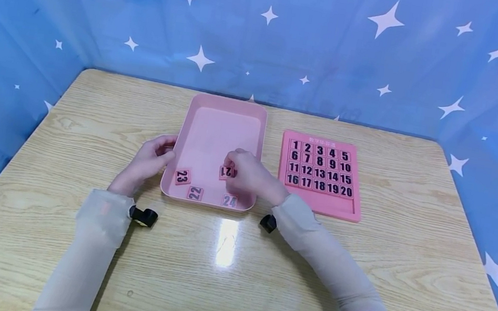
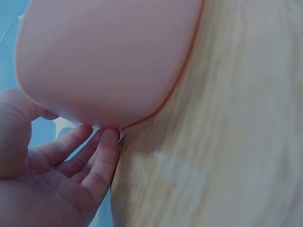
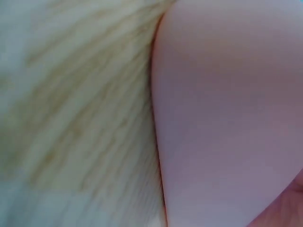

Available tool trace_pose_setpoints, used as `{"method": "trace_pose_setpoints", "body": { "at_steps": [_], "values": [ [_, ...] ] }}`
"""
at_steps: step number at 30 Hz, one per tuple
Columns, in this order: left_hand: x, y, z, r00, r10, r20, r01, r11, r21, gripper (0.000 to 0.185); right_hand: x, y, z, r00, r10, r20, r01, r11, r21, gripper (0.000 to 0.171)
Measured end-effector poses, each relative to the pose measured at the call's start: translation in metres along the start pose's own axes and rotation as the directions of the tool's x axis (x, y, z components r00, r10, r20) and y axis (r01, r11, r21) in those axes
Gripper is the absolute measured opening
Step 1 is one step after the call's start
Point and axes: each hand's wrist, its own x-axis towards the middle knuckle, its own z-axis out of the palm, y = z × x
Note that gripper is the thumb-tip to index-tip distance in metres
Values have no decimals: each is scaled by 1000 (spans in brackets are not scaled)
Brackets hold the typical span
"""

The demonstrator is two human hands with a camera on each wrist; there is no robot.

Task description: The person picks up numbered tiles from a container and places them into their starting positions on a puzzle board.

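A shallow pink tray [image 1: 229,106] lies on the table, its wall filling much of both wrist views. At its left side my left hand [image 1: 149,160] holds the wall, fingertips against the outside in the left wrist view. My right hand [image 1: 253,174] reaches over the tray's right edge and pinches a pink tile marked 21 [image 1: 224,173], its number upside down from here. Near the tray's front lie tile 23 [image 1: 183,177], turned sideways, tile 22 [image 1: 195,193], and tile 24 [image 1: 230,201], which catches glare.
Right of the tray is a pink number puzzle board [image 1: 318,205] with rows of tiles running from 1 to 20, above a recessed bottom strip. The wooden table [image 1: 412,216] carries everything. A blue star-patterned curtain [image 1: 266,35] stands around its back and sides.
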Motion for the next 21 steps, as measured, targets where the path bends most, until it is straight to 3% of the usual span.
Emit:
{"method": "trace_pose_setpoints", "body": {
  "at_steps": [11,21],
  "values": [
    [-1,2,0,1000,-3,1,3,1000,5,47,-23,0,-30,995,5,-98,3,997,80,34],
    [0,-1,0,1000,5,2,-5,1000,-4,46,-69,33,-51,966,-2,-259,28,995,97,31]
  ]
}}
